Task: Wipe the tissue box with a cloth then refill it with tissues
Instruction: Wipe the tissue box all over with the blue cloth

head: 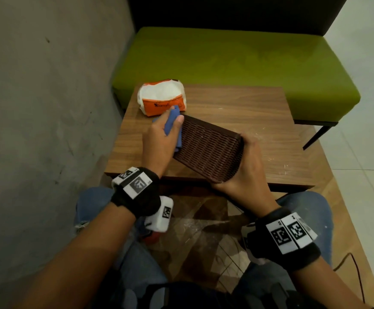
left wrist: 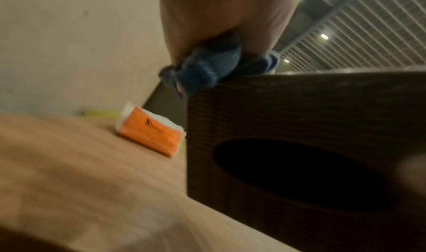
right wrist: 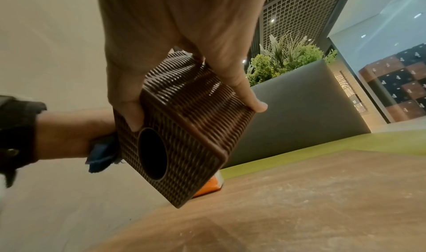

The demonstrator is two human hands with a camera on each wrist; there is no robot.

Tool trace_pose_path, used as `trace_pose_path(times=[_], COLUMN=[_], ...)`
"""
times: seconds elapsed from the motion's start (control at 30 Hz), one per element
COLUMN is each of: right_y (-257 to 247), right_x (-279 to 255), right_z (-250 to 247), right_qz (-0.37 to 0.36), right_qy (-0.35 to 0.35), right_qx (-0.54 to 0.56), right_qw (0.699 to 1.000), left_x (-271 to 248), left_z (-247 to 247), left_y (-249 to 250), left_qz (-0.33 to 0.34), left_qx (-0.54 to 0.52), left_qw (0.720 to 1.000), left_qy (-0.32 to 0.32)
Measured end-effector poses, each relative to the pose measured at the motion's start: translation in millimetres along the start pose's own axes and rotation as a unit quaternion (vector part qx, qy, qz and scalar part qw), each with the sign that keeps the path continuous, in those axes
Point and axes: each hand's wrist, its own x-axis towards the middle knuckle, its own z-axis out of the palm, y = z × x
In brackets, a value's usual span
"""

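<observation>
Right hand [head: 246, 168] nearest the body: fingers and thumb curled round the near end of the tissue box [head: 208, 148], thumb on the face with the oval opening (right wrist view), fingers along the opposite edge. Box is held tilted, clear of the table [head: 237, 108] or nearly so; whether its lower corner touches the wood, cannot tell

Box looks like rigid woven-pattern plastic or rattan, dark brown. Judged light and stiff, likely hollow: dark inside the opening, no tissue showing. Ribbed surface should give good purchase; best held by the short ends, as now, leaving the long faces free for wiping

Left hand [head: 163, 134] at the far end of the box, fingers closed on a bunched blue cloth [head: 172, 121], pressing it against the box's far corner. Cloth soft, limp, folds easily into the weave

Beyond the box, on the table: orange-and-white tissue pack [head: 162, 99], top open, white tissues visible. Soft, compressible; would lift as a block from its sides

Behind the table, a green bench [head: 248, 59]
</observation>
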Motion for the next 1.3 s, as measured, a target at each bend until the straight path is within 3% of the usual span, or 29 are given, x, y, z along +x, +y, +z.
trace_pose_path(times=[0.07, 0.13, 0.23, 0.37, 0.4, 0.53, 0.57, 0.67, 0.7, 0.83, 0.87, 0.9, 0.97, 1.0, 1.03, 1.07, 1.13, 1.17, 1.2, 1.23, 1.3], right_y=[-0.3, 1.4, 0.3, -3.8, -1.0, 6.0, 6.2, 2.8, 3.0, 8.5, 10.5, 12.3, 15.3, 17.9, 20.0, 21.5, 22.9, 23.4, 23.1, 23.0, 23.4], right_x=[3.6, 6.4, 8.5, 10.3, 9.2, 1.9, 0.3, -0.2, -0.1, -1.8, -3.1, -4.9, -5.1, -4.7, -4.5, -4.3, -5.2, -5.6, -5.9, -6.3, -6.8], right_z=[4.7, 8.2, 6.9, 0.7, -0.2, -5.4, -6.2, -7.3, -8.0, -12.7, -12.9, -13.2, -15.0, -15.3, -16.0, -16.8, -19.1, -19.1, -19.3, -20.0, -20.8], right_qz=[0.004, 0.025, 0.046, 0.017, 0.024, 0.098, 0.071, 0.024, 0.023, 0.071, 0.050, 0.036, 0.037, 0.040, 0.046, 0.054, 0.066, 0.063, 0.059, 0.059, 0.071], right_qy=[0.009, 0.016, 0.027, 0.013, 0.011, -0.034, -0.040, -0.046, -0.041, -0.055, -0.058, -0.058, -0.061, -0.064, -0.067, -0.068, -0.068, -0.071, -0.078, -0.086, -0.086], right_qx=[-0.006, -0.015, 0.010, 0.010, 0.007, 0.046, 0.050, 0.042, 0.039, 0.054, 0.067, 0.080, 0.095, 0.099, 0.100, 0.100, 0.102, 0.101, 0.100, 0.102, 0.113], right_qw=[1.000, 0.999, 0.999, 1.000, 1.000, 0.994, 0.995, 0.998, 0.998, 0.994, 0.995, 0.994, 0.993, 0.992, 0.992, 0.991, 0.990, 0.990, 0.990, 0.989, 0.987], left_x=[-15.2, -45.6, -65.6, -30.2, -30.3, -33.8, -25.8, -4.7, -9.6, -41.7, -36.2, -27.0, -9.7, -10.7, -18.6, -30.9, -55.3, -57.9, -54.3, -48.2, -32.9], left_z=[6.8, 16.0, 23.7, 23.6, 24.2, 11.5, 7.0, 3.6, 4.0, -4.3, -7.6, -8.0, -9.0, -8.9, -8.0, -6.8, -7.6, -10.4, -12.2, -12.9, -17.0], left_y=[10.5, 31.4, 47.1, 58.8, 59.2, 49.3, 48.7, 46.1, 46.2, 31.3, 26.8, 21.4, 12.1, 9.8, 9.4, 10.2, 5.8, 1.5, -3.3, -6.8, -11.6], left_qz=[0.020, 0.129, 0.281, 0.236, 0.258, 0.419, 0.410, 0.276, 0.276, 0.427, 0.414, 0.367, 0.206, 0.158, 0.159, 0.201, 0.344, 0.380, 0.375, 0.339, 0.182], left_qx=[0.014, 0.038, 0.050, -0.002, 0.008, 0.049, 0.050, 0.008, 0.009, 0.057, 0.057, 0.051, 0.016, 0.007, 0.006, 0.020, 0.052, 0.060, 0.058, 0.048, 0.016], left_qw=[1.000, 0.991, 0.953, 0.965, 0.958, 0.877, 0.878, 0.940, 0.943, 0.862, 0.870, 0.897, 0.967, 0.981, 0.981, 0.969, 0.910, 0.891, 0.891, 0.910, 0.968], left_qy=[0.004, -0.027, -0.096, -0.114, -0.124, -0.228, -0.243, -0.201, -0.189, -0.266, -0.263, -0.240, -0.148, -0.115, -0.114, -0.145, -0.223, -0.243, -0.248, -0.235, -0.169])
